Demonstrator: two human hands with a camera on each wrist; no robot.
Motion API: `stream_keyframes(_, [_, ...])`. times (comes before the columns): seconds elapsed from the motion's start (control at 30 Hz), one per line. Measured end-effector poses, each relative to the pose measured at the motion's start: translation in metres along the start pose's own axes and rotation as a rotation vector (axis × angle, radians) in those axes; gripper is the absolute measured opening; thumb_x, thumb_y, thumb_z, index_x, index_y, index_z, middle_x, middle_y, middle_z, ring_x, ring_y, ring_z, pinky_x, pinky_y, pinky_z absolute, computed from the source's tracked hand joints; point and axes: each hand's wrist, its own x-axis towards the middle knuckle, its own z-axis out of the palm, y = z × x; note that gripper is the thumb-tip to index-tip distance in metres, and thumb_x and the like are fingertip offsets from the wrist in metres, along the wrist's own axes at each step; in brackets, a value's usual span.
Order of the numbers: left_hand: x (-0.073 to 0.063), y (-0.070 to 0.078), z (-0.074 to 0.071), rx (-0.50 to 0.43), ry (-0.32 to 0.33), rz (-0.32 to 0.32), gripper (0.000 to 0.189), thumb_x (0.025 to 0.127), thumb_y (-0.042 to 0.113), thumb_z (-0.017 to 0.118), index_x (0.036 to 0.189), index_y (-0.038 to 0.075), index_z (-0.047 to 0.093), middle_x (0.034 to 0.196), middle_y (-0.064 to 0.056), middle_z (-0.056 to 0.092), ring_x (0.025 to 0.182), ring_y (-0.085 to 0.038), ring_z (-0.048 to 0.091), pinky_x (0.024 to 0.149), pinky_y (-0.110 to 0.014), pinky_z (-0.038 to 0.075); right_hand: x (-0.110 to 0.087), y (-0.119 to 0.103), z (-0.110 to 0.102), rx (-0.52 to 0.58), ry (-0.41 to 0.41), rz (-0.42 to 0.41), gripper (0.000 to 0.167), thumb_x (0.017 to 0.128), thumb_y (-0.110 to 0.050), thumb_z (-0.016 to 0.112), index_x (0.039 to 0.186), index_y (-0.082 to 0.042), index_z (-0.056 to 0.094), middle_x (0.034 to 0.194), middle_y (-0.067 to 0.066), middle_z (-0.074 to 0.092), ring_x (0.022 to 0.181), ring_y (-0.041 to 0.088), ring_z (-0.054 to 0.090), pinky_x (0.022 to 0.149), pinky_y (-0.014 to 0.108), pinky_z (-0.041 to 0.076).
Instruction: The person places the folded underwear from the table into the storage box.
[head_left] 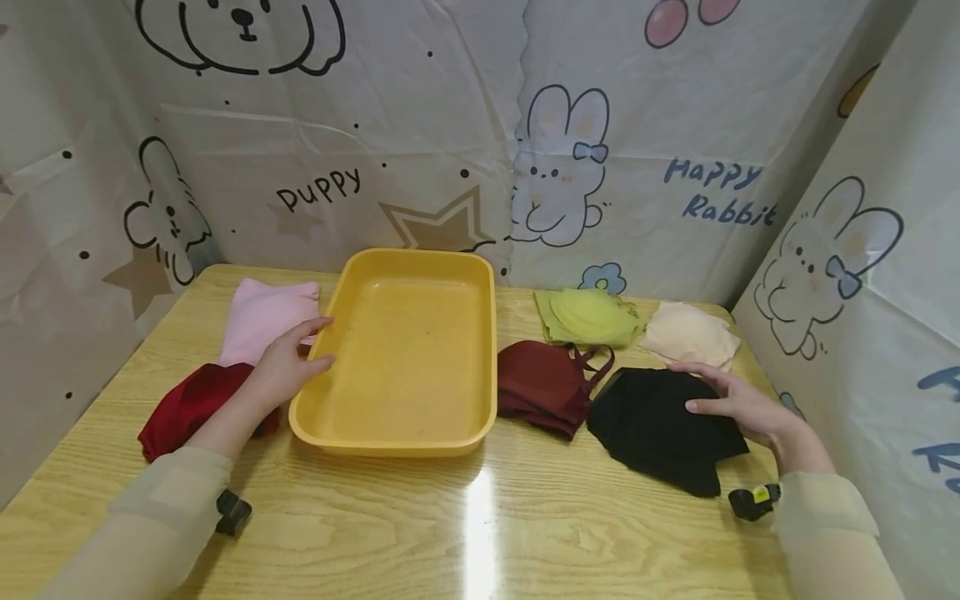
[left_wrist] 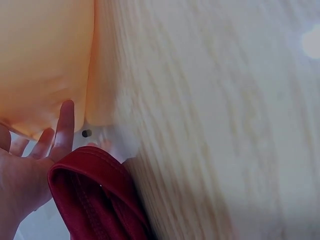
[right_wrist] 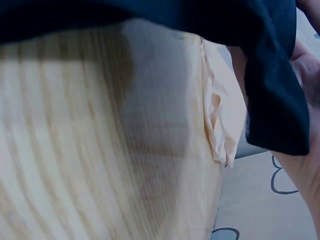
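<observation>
My left hand (head_left: 288, 362) is at the left rim of a yellow plastic tray (head_left: 393, 448), thumb and fingertips at its edge, fingers extended. Behind that wrist lies a dark red garment (head_left: 197, 404), whose folded edge stands close to the fingers in the left wrist view. A folded pink garment (head_left: 270, 312) sits just beyond the hand. On the right, my right hand (head_left: 738, 404) rests over a black fabric garment (head_left: 660, 429), thumb on top and fingers stretched along its far edge. In the right wrist view, a black flap (right_wrist: 275, 110) covers part of the palm.
A maroon bra-like garment with straps (head_left: 543, 387) lies against the tray's right side. Behind it are a lime green folded garment (head_left: 585, 318) and a beige one (head_left: 693, 335). Printed cloth walls (head_left: 450, 83) enclose the wooden table (head_left: 375, 533) at the back and sides.
</observation>
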Motion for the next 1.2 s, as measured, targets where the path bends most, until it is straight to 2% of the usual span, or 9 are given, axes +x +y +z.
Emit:
stream_keyframes(0.07, [0.0, 0.0, 0.0, -0.008, 0.003, -0.003, 0.061, 0.089, 0.014, 0.061, 0.144, 0.008, 0.036, 0.14, -0.026, 0.04, 0.11, -0.042, 0.055, 0.082, -0.047, 0.052, -0.002, -0.002, 0.0, 0.01, 0.011, -0.008, 0.056, 0.088, -0.007, 0.062, 0.14, -0.006, 0.04, 0.153, 0.02, 0.011, 0.14, 0.032, -0.002, 0.103, 0.068, 0.002])
stream_keyframes(0.2, [0.001, 0.003, 0.001, -0.003, 0.026, 0.0, 0.06, 0.088, 0.011, 0.06, 0.144, 0.009, 0.037, 0.139, -0.025, 0.041, 0.108, -0.041, 0.056, 0.08, -0.044, 0.052, -0.007, -0.006, 0.002, 0.011, 0.027, -0.033, 0.057, 0.089, -0.007, 0.061, 0.141, -0.007, 0.038, 0.151, 0.008, 0.022, 0.135, 0.003, 0.013, 0.103, 0.066, 0.006])
stream_keyframes(0.3, [0.001, 0.006, 0.002, 0.009, 0.041, -0.001, 0.062, 0.087, 0.009, 0.06, 0.144, 0.009, 0.036, 0.137, -0.026, 0.044, 0.106, -0.04, 0.056, 0.079, -0.043, 0.052, -0.01, -0.011, 0.003, 0.001, 0.039, -0.059, 0.057, 0.09, -0.007, 0.059, 0.142, -0.008, 0.037, 0.145, -0.005, 0.03, 0.123, -0.013, 0.022, 0.108, 0.04, 0.021])
stream_keyframes(0.37, [0.001, 0.007, 0.002, 0.021, 0.048, -0.006, 0.064, 0.086, 0.009, 0.061, 0.145, 0.008, 0.035, 0.134, -0.026, 0.045, 0.103, -0.039, 0.057, 0.079, -0.043, 0.052, -0.011, -0.013, 0.004, 0.007, 0.041, -0.087, 0.056, 0.091, -0.006, 0.058, 0.143, -0.008, 0.036, 0.141, -0.009, 0.034, 0.12, -0.011, 0.029, 0.101, 0.024, 0.031])
stream_keyframes(0.43, [0.001, 0.008, 0.002, 0.037, 0.05, -0.009, 0.066, 0.086, 0.009, 0.061, 0.145, 0.007, 0.034, 0.132, -0.027, 0.046, 0.101, -0.038, 0.057, 0.079, -0.042, 0.052, -0.011, -0.016, 0.005, 0.016, 0.04, -0.108, 0.055, 0.091, -0.004, 0.057, 0.143, -0.008, 0.036, 0.137, -0.012, 0.038, 0.117, -0.007, 0.038, 0.088, 0.013, 0.039])
stream_keyframes(0.57, [0.001, 0.009, 0.002, 0.068, 0.054, -0.006, 0.067, 0.085, 0.008, 0.061, 0.145, 0.005, 0.034, 0.131, -0.027, 0.048, 0.098, -0.037, 0.059, 0.077, -0.042, 0.052, -0.012, -0.023, 0.007, 0.062, 0.032, -0.139, 0.055, 0.091, 0.0, 0.055, 0.143, -0.007, 0.037, 0.13, -0.011, 0.047, 0.107, 0.002, 0.053, 0.082, 0.021, 0.05])
stream_keyframes(0.8, [-0.001, 0.01, -0.001, 0.106, 0.055, 0.017, 0.065, 0.084, 0.009, 0.063, 0.143, 0.002, 0.037, 0.126, -0.027, 0.052, 0.094, -0.035, 0.062, 0.075, -0.04, 0.053, -0.014, -0.036, 0.012, 0.116, 0.051, -0.18, 0.056, 0.091, 0.005, 0.053, 0.143, -0.008, 0.037, 0.127, -0.009, 0.049, 0.105, 0.004, 0.055, 0.079, 0.024, 0.053])
stream_keyframes(1.07, [-0.003, 0.015, -0.006, 0.116, 0.065, 0.006, 0.059, 0.083, 0.008, 0.063, 0.138, 0.0, 0.044, 0.121, -0.027, 0.056, 0.094, -0.036, 0.062, 0.079, -0.045, 0.052, -0.018, -0.051, 0.014, 0.42, -0.074, -0.268, 0.06, 0.092, 0.015, 0.04, 0.146, -0.01, 0.031, 0.127, 0.0, 0.054, 0.106, 0.015, 0.062, 0.078, 0.035, 0.056])
stream_keyframes(1.2, [-0.002, 0.015, -0.007, 0.115, 0.065, -0.002, 0.058, 0.083, 0.008, 0.063, 0.138, 0.0, 0.044, 0.12, -0.027, 0.056, 0.095, -0.036, 0.061, 0.08, -0.044, 0.052, -0.019, -0.056, 0.014, 0.49, -0.077, -0.278, 0.062, 0.091, 0.018, 0.036, 0.147, -0.007, 0.026, 0.127, 0.003, 0.053, 0.106, 0.017, 0.063, 0.077, 0.037, 0.056])
